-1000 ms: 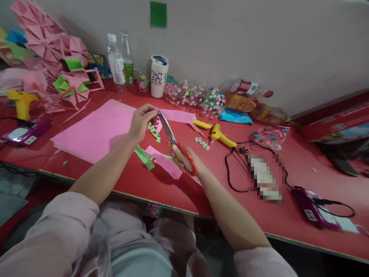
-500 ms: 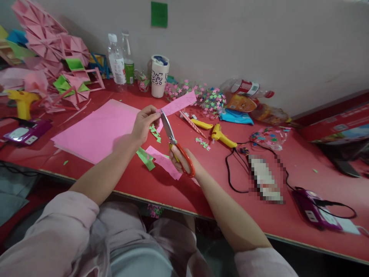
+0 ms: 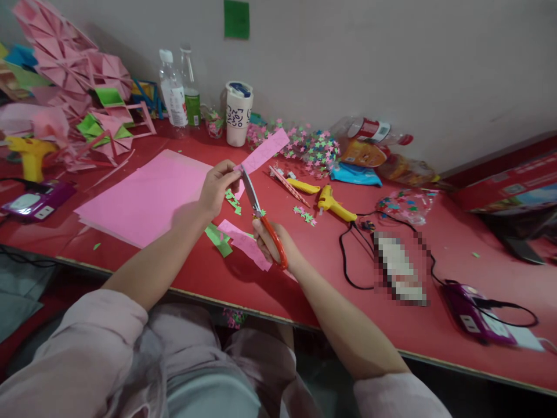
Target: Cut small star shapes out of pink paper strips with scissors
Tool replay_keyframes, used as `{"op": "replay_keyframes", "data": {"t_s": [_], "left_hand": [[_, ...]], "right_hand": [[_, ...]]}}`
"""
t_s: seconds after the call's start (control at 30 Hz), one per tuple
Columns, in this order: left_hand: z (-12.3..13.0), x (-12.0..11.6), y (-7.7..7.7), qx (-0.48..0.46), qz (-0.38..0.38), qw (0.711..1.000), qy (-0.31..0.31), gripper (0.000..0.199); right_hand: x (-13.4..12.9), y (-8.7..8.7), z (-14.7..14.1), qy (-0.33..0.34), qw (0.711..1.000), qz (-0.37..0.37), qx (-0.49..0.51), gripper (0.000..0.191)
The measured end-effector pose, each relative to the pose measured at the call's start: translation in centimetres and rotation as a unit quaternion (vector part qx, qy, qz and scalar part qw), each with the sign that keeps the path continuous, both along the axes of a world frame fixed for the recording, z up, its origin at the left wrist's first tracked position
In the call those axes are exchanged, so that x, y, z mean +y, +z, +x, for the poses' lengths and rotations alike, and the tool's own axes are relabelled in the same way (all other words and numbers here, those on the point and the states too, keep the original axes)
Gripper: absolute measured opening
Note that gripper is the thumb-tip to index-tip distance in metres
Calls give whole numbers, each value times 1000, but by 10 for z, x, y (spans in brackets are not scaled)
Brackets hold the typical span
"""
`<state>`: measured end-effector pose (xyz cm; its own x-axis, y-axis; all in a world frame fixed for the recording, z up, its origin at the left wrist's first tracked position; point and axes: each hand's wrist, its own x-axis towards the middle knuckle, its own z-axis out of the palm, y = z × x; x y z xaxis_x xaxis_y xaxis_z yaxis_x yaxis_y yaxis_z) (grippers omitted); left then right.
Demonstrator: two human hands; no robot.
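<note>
My left hand (image 3: pixel 218 184) pinches the near end of a pink paper strip (image 3: pixel 266 151), which slants up to the right and bears faint drawn lines. In my right hand (image 3: pixel 275 245) are scissors (image 3: pixel 250 191) with red handles; their blade tips meet the strip's edge beside my left fingertips. Below my hands lie another pink strip (image 3: pixel 244 242) and a green paper scrap (image 3: pixel 219 240). Small green cut pieces (image 3: pixel 233 201) rest just right of my left hand. A stack of pink paper sheets (image 3: pixel 148 197) lies under and left of my left forearm.
Paper stars (image 3: pixel 305 215), a yellow cutter (image 3: pixel 303 186) and a yellow glue gun (image 3: pixel 335 203) lie to the right, with a black cord (image 3: pixel 343 255). Behind stand a cup (image 3: pixel 238 113) and bottles (image 3: pixel 174 96). Folded pink paper shapes (image 3: pixel 65 64) fill the left.
The pink strip has tilted more steeply upward, its far end shifting left. The scissors' handles have swung slightly left and come closer together. My left hand keeps its pinch.
</note>
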<state>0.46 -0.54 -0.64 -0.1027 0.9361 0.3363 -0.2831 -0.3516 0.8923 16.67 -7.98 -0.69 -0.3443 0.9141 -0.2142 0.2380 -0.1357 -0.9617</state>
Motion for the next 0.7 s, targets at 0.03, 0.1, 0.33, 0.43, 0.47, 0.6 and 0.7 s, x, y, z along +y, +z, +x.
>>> {"op": "replay_keyframes", "data": {"t_s": [0.03, 0.1, 0.33, 0.43, 0.47, 0.6, 0.7], "left_hand": [[0, 0, 0, 0, -1, 1000, 1, 15], [0, 1, -2, -2, -5, 1000, 4, 14], [3, 4, -6, -35, -24, 999, 11, 6], [4, 4, -6, -49, -31, 998, -10, 7], [4, 3, -5, -53, -30, 998, -17, 8], [3, 2, -3, -55, -27, 998, -22, 10], [2, 2, -3, -49, -28, 998, -17, 11]], "right_hand": [[0, 0, 0, -3, 1000, -2, -3, 39], [1, -1, -1, -9, 1000, -6, -6, 38], [2, -4, -1, -10, 1000, 2, -3, 38], [2, -5, 0, -12, 1000, 10, -1, 41], [2, -5, 0, -14, 1000, 10, -3, 42], [2, -5, 0, -21, 1000, 3, -13, 42], [3, -6, 0, -23, 1000, -3, -12, 42]]}}
